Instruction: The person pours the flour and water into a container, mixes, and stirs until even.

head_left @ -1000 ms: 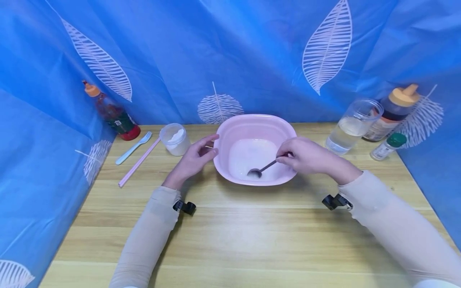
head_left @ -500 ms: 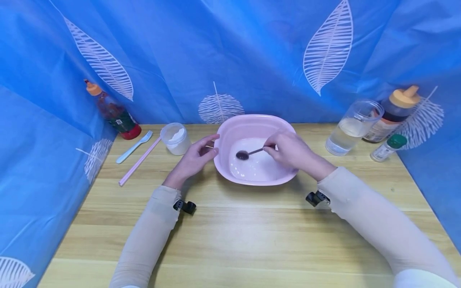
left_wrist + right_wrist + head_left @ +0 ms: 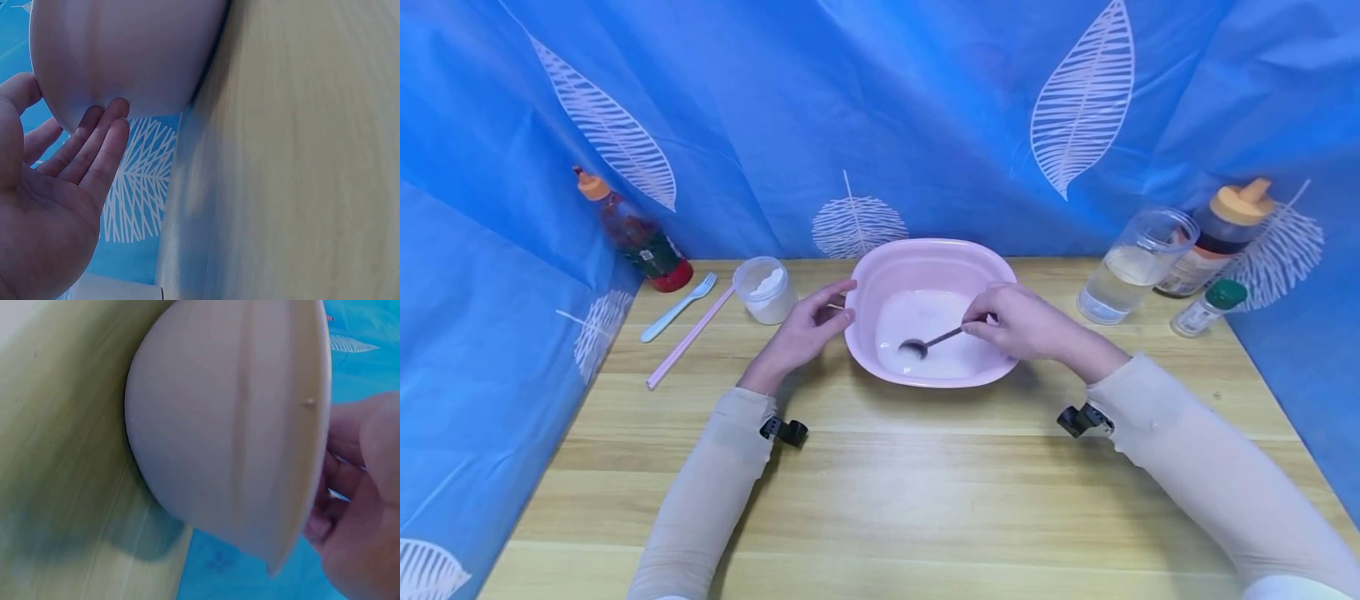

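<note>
A pink basin (image 3: 934, 382) stands on the table with whitish liquid (image 3: 925, 312) in its bottom. My right hand (image 3: 1026, 327) pinches the handle of a dark spoon (image 3: 917, 347) over the basin, the spoon's bowl down at the liquid. In the right wrist view, the basin's wall (image 3: 194, 425) hides the spoon, while the curled fingers (image 3: 320, 525) show past the rim. At the basin's left side, my left hand (image 3: 801, 335) lightly holds the rim. The left wrist view shows its thumb at the rim and several fingertips (image 3: 119, 107) against the outer wall.
A tub of white powder (image 3: 766, 292) stands left of the basin, near a blue fork (image 3: 679, 308), pink chopsticks (image 3: 691, 337) and a red sauce bottle (image 3: 643, 242). At right are a cup of clear liquid (image 3: 1120, 279), a dark sauce bottle (image 3: 1206, 242) and a green-capped jar (image 3: 1208, 308).
My right hand has moved the spoon leftward and away from me, then back toward me and slightly right. The left hand and the basin stay in place.
</note>
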Motion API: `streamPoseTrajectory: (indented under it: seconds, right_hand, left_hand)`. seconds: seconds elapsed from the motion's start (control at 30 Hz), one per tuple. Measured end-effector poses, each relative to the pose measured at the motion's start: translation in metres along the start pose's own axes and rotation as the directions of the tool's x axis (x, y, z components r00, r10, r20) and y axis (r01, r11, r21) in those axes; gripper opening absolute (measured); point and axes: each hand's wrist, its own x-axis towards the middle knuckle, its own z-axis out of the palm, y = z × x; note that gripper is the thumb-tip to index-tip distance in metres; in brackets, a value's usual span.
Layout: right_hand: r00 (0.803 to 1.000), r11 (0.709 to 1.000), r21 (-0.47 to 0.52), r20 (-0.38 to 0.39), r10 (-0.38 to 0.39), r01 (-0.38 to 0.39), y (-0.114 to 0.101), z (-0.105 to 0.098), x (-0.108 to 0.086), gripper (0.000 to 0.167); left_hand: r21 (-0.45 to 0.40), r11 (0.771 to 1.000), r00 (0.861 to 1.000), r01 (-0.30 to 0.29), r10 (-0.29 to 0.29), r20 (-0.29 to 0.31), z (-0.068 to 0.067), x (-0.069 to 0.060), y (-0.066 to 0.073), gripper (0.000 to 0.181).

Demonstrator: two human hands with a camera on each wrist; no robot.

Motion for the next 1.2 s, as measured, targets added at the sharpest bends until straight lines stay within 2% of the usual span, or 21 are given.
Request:
streamPoseTrajectory:
  seconds: [0.1, 0.17, 0.27, 0.37, 0.5, 0.57, 0.67, 0.8, 0.9, 1.07, 1.2]
  right_hand:
    - [0.998, 1.000, 0.008, 0.053, -0.028, 0.028, -0.002, -0.006, -0.005, 0.009]
    - [0.998, 0.999, -0.010, 0.056, -0.030, 0.031, -0.001, -0.011, -0.009, 0.009]
    - [0.999, 0.997, -0.071, 0.007, -0.032, 0.033, 0.002, -0.016, -0.010, 0.008]
    - [0.997, 0.990, -0.137, -0.077, -0.026, 0.015, 0.005, -0.014, -0.006, 0.009]
    - [0.991, 0.990, -0.140, -0.131, -0.025, 0.006, 0.005, -0.003, 0.005, 0.011]
    - [0.992, 0.994, -0.103, -0.114, -0.059, 0.048, 0.002, 0.005, 0.010, 0.011]
    - [0.993, 0.993, -0.037, -0.041, -0.115, 0.114, -0.003, 0.009, 0.013, 0.010]
    - [0.992, 0.993, -0.024, 0.049, -0.118, 0.119, -0.005, -0.002, 0.005, 0.009]
    - [0.996, 0.992, -0.087, 0.032, -0.085, 0.088, 0.002, -0.018, -0.006, 0.008]
    - [0.996, 0.976, -0.212, -0.058, -0.061, 0.048, 0.015, -0.034, -0.016, 0.008]
    - [0.995, 0.980, -0.183, -0.045, -0.088, 0.078, 0.015, -0.031, -0.011, 0.008]
  left_hand:
    - [0.004, 1.000, 1.000, 0.004, -0.004, -0.002, 0.000, -0.001, 0.001, 0.056]
    - [0.005, 1.000, 1.000, 0.007, -0.007, -0.003, 0.000, -0.001, 0.001, 0.055]
    - [0.007, 1.000, 1.000, 0.009, -0.009, -0.005, 0.000, -0.001, 0.001, 0.055]
    - [0.003, 1.000, 1.000, 0.008, -0.008, -0.006, 0.000, -0.001, 0.001, 0.055]
    - [-0.005, 1.000, 1.000, 0.002, -0.002, -0.005, 0.001, 0.000, 0.001, 0.055]
    - [-0.005, 1.000, 1.000, 0.000, 0.000, -0.004, 0.001, 0.000, 0.000, 0.055]
    - [-0.009, 1.000, 1.000, -0.001, 0.001, -0.003, 0.000, -0.001, 0.000, 0.055]
    - [-0.005, 1.000, 1.000, -0.001, 0.001, -0.007, -0.001, 0.000, -0.001, 0.055]
    - [0.004, 1.000, 1.000, 0.002, -0.002, -0.009, -0.002, -0.001, -0.001, 0.055]
    - [0.015, 1.000, 1.000, 0.008, -0.008, -0.009, -0.002, -0.001, -0.001, 0.055]
    - [0.016, 1.000, 1.000, 0.009, -0.009, -0.004, -0.001, 0.000, -0.002, 0.055]
